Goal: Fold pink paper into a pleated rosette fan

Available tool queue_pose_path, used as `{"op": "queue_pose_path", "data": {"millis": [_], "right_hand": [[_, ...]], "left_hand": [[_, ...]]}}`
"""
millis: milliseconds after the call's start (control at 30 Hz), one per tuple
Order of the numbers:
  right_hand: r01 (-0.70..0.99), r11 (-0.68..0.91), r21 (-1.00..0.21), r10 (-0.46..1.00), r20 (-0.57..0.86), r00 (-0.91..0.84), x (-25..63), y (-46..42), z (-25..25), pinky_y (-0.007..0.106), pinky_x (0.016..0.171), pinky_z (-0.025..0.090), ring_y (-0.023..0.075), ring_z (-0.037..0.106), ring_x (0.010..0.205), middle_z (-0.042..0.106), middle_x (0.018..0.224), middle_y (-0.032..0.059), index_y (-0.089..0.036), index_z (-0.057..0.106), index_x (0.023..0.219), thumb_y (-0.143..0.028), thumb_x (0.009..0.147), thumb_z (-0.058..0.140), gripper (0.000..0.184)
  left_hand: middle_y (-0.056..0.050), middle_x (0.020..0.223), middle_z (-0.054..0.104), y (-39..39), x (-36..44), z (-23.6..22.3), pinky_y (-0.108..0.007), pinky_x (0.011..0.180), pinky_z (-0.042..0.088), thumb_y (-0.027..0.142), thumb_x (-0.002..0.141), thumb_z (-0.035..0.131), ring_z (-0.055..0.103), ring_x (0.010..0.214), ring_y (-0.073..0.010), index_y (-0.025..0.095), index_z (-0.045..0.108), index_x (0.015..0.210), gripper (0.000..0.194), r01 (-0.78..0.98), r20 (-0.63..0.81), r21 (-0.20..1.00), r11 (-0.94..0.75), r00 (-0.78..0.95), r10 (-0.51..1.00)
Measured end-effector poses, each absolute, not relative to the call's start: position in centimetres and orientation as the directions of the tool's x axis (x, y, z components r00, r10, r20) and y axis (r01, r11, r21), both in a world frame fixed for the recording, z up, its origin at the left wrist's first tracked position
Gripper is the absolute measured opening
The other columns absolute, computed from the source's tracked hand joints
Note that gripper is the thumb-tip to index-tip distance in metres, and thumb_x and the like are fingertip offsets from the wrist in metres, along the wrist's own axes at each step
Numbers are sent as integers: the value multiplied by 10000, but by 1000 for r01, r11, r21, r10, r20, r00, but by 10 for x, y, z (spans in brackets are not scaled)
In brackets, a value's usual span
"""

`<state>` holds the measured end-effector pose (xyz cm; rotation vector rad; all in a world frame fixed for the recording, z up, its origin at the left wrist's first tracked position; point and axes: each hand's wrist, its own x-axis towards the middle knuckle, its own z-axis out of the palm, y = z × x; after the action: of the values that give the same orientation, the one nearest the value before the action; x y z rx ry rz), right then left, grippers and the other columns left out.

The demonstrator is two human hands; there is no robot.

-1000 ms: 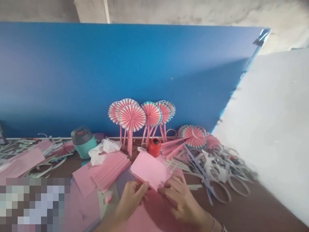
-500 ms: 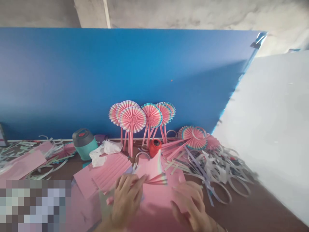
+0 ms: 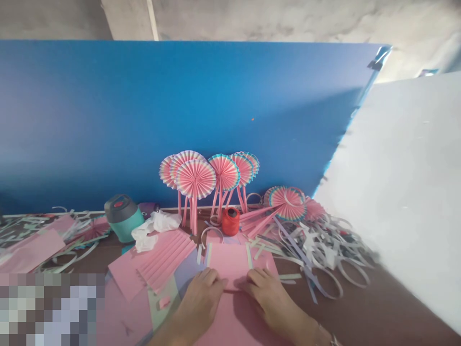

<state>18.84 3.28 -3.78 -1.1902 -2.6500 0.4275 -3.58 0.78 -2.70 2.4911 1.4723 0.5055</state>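
A pink paper sheet (image 3: 226, 262) lies flat on the brown table in front of me. My left hand (image 3: 200, 302) pinches its near edge, fingers pressed together on the fold. My right hand (image 3: 268, 298) presses the same edge from the right, fingers curled onto the paper. More pink paper (image 3: 234, 322) lies under both hands. A pleated pink sheet (image 3: 165, 254) rests just left of my left hand.
Several pink paper fans on sticks (image 3: 196, 180) lean against a blue board (image 3: 144, 120). A red thread spool (image 3: 230, 221), a teal lidded container (image 3: 122, 217), white crumpled tissue (image 3: 153, 226) and a heap of paper strips (image 3: 320, 247) surround the work spot. A white board (image 3: 406, 192) stands right.
The pink sheet, held up and turned in the air before, now lies flat on the table. Both hands have come down onto its near edge.
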Motion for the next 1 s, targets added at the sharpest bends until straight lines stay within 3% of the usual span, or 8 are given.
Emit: {"op": "queue_pose_path", "data": {"millis": [133,267,400,1000], "right_hand": [[658,564,-499,791,96,-604,192,35,-34,325,823,320,187,481,935,584,990,59,-176,594,1043,-19,751,420,374],[600,487,-635,827,113,-551,196,38,-33,293,795,362,167,509,891,597,901,57,-145,591,879,-46,786,419,219],[534,444,-719,831,109,-545,197,40,-30,265,757,397,150,519,846,583,865,64,-139,595,848,-78,817,419,189],[581,368,-726,892,98,-442,193,46,-38,269,749,408,149,507,828,546,860,66,-134,575,814,-91,827,405,176]], "left_hand": [[-37,843,590,10,-42,-24,-275,735,377,154,900,408,539,821,-160,173,584,848,185,775,156,503,-382,353,922],[-33,849,607,13,-44,-25,-274,769,385,147,884,432,555,840,-159,174,606,836,183,719,137,589,-370,362,922],[-30,864,614,14,-43,-23,-256,784,397,151,885,428,569,852,-144,186,642,867,218,671,122,660,-339,349,929],[-36,813,594,24,-46,-45,-295,765,368,166,880,447,535,803,-153,150,589,776,177,730,146,627,-273,234,961]]}}
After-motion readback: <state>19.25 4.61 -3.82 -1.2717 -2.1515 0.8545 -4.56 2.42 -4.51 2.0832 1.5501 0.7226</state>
